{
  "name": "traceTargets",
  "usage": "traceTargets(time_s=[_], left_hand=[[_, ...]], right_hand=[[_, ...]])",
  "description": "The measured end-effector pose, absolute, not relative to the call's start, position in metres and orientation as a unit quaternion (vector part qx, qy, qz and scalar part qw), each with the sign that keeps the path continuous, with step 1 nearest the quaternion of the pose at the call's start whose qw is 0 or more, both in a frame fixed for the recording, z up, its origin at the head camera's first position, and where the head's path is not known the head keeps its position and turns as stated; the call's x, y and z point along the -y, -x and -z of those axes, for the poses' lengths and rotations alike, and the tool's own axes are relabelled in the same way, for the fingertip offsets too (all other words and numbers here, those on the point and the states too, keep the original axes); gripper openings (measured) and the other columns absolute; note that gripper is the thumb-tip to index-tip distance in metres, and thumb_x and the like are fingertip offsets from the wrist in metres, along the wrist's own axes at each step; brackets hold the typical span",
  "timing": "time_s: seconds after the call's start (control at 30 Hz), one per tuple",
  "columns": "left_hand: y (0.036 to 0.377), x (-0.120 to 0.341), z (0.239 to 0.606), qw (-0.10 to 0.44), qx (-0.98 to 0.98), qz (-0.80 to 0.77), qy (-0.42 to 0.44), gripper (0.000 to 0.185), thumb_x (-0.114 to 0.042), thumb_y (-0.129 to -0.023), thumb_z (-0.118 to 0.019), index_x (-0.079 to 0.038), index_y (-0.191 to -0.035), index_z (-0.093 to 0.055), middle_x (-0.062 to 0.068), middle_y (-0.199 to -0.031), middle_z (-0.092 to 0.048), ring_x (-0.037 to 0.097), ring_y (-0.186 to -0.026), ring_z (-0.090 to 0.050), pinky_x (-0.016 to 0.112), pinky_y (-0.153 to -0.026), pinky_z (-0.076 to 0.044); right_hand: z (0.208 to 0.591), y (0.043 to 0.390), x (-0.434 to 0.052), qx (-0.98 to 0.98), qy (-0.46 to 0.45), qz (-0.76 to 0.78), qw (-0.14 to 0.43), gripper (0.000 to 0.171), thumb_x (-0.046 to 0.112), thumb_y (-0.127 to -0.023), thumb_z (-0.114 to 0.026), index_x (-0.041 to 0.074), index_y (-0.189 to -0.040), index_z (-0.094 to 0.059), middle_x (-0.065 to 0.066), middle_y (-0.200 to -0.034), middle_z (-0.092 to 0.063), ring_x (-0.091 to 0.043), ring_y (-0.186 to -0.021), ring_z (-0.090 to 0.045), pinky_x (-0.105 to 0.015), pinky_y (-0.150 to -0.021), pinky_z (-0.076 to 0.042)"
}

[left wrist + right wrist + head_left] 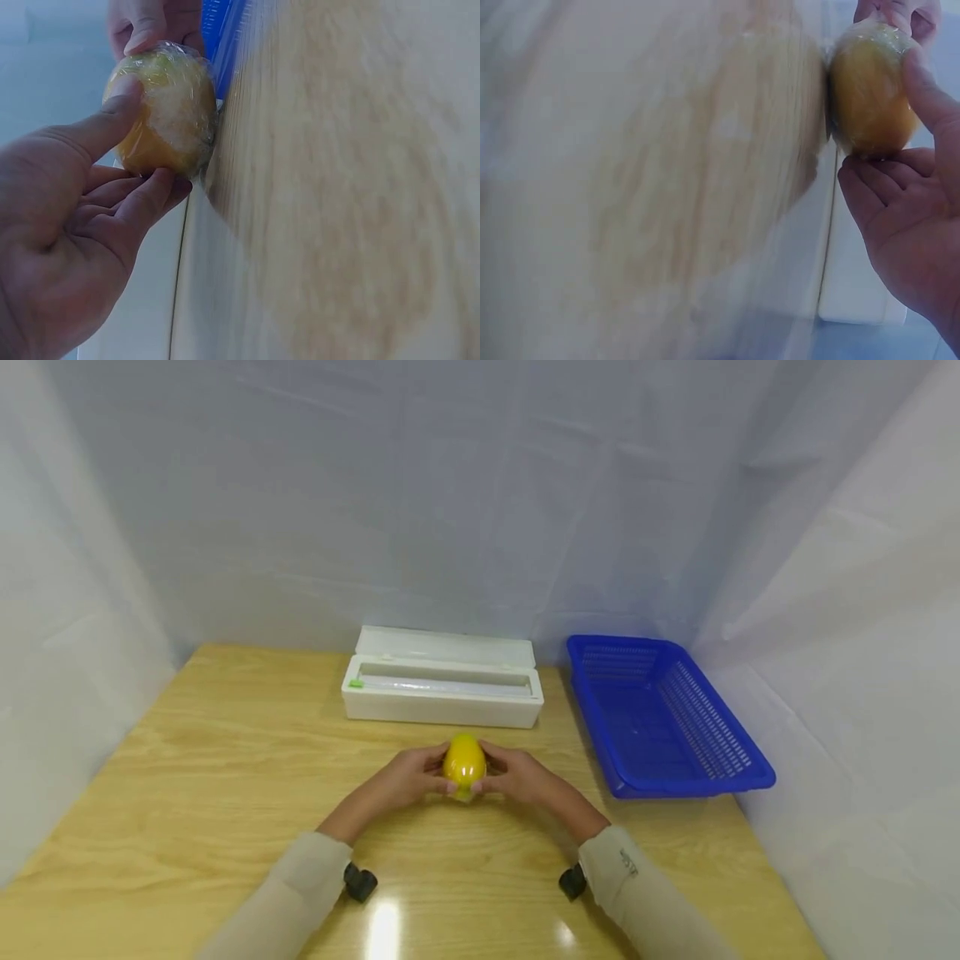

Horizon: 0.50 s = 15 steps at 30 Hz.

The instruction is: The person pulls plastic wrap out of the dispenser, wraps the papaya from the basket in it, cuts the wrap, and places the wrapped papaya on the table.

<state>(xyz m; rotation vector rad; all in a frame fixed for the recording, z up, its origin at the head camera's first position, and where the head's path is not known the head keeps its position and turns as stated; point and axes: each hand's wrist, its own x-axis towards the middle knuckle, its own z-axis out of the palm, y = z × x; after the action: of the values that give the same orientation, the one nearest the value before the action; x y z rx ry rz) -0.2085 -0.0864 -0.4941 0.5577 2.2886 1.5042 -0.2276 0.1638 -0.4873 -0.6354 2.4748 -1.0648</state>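
A yellow lemon-shaped fruit (464, 763) wrapped in clear film stands on the wooden table (225, 760), held between both hands. My left hand (408, 779) pinches it from the left, thumb on top and fingers below the fruit (161, 109). From the other side my right hand (519, 776) pinches the fruit (870, 94), thumb over it and fingers beneath. The film looks crinkled and shiny around the fruit in both wrist views.
A white cling-film dispenser box (442, 687) with its lid open lies just behind the hands. A blue plastic basket (660, 718) sits at the right. White cloth walls enclose the table on three sides.
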Motion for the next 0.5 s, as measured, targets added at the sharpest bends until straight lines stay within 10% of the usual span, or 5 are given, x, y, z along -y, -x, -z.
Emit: traceTargets(time_s=[0.5], left_hand=[[0.2068, 0.0883, 0.4880, 0.189, -0.806, -0.530, -0.183, 0.089, -0.035, -0.091, -0.075, -0.005, -0.159, -0.025, 0.017, -0.159, -0.038, 0.031, -0.139, -0.050, 0.045, -0.112, -0.044]], right_hand=[[0.4854, 0.2322, -0.1686, -0.858, 0.235, 0.393, 0.230, 0.101, 0.054, -0.089, -0.071, 0.012, -0.162, -0.016, -0.009, -0.166, -0.025, -0.029, -0.150, -0.031, -0.050, -0.118, -0.037]])
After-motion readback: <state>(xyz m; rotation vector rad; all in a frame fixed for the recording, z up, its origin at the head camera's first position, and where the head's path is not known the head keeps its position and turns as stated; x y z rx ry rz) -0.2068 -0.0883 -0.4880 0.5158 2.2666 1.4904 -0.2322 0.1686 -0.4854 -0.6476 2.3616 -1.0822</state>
